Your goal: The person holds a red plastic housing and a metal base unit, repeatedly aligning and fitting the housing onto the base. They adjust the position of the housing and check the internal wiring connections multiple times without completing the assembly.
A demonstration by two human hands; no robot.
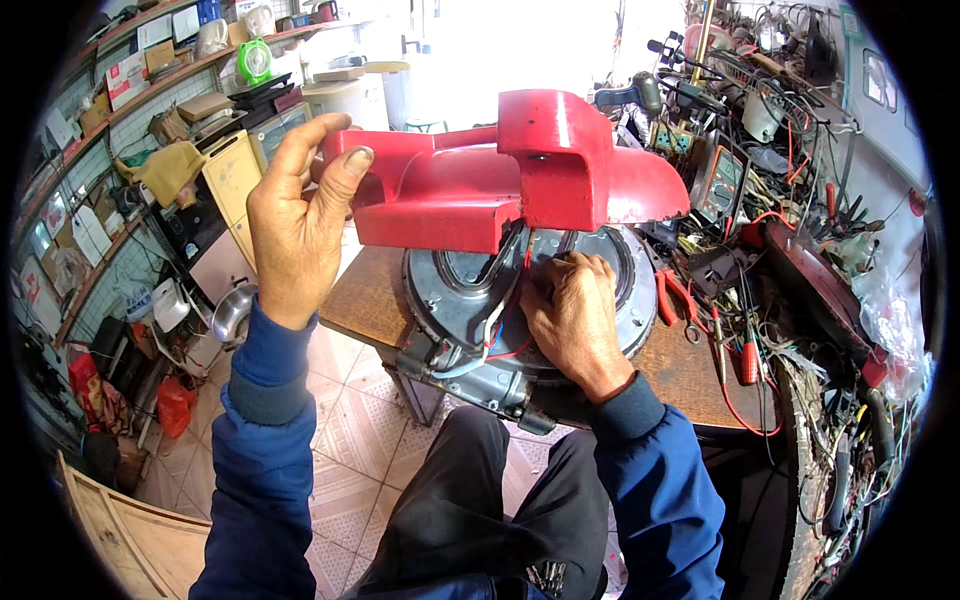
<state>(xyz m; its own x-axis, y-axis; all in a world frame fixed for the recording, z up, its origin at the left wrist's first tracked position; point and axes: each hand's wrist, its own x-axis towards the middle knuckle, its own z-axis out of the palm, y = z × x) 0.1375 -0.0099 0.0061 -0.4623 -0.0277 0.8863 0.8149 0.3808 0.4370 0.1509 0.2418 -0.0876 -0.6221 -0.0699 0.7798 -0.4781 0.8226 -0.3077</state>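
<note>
A red moulded housing is tilted up over a round grey appliance base on the wooden table. Its left end is gripped by my left hand, thumb on the near side and fingers behind. My right hand rests low over the base's right half, beneath the housing, with its fingers curled down. Whatever those fingertips pinch is hidden by the hand. Beside them, red, white and blue wires run from under the housing across the base to its front left edge.
Red-handled pliers and a red-handled screwdriver lie on the table right of the base. A multimeter stands behind them amid tangled wires and tools. Crowded shelves line the left wall; a metal bowl sits below.
</note>
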